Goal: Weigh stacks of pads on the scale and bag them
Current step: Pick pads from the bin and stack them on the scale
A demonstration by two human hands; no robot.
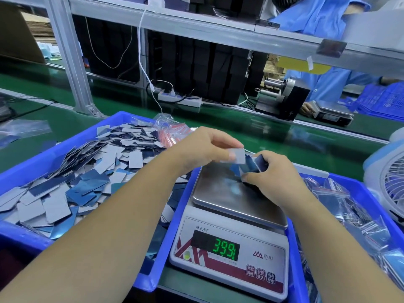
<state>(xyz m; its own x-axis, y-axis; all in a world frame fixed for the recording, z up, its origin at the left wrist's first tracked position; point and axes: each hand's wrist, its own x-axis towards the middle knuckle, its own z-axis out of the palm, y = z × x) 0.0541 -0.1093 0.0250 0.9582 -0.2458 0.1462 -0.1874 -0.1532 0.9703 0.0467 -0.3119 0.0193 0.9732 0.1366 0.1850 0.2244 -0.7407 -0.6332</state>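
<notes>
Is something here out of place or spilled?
Nothing is spilled. The loose pads lie jumbled, but inside the left blue bin. One oddity: the scale shows a reading while the right hand holds the stack on its pan.

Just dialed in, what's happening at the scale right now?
A person is weighing pads. The right hand grips a stack of pads at the far edge of the scale platform, and the left hand pinches a single grey pad beside that stack. The display shows green digits. Loose pads fill the blue bin on the left; bagged pads lie in the bin on the right.
</notes>
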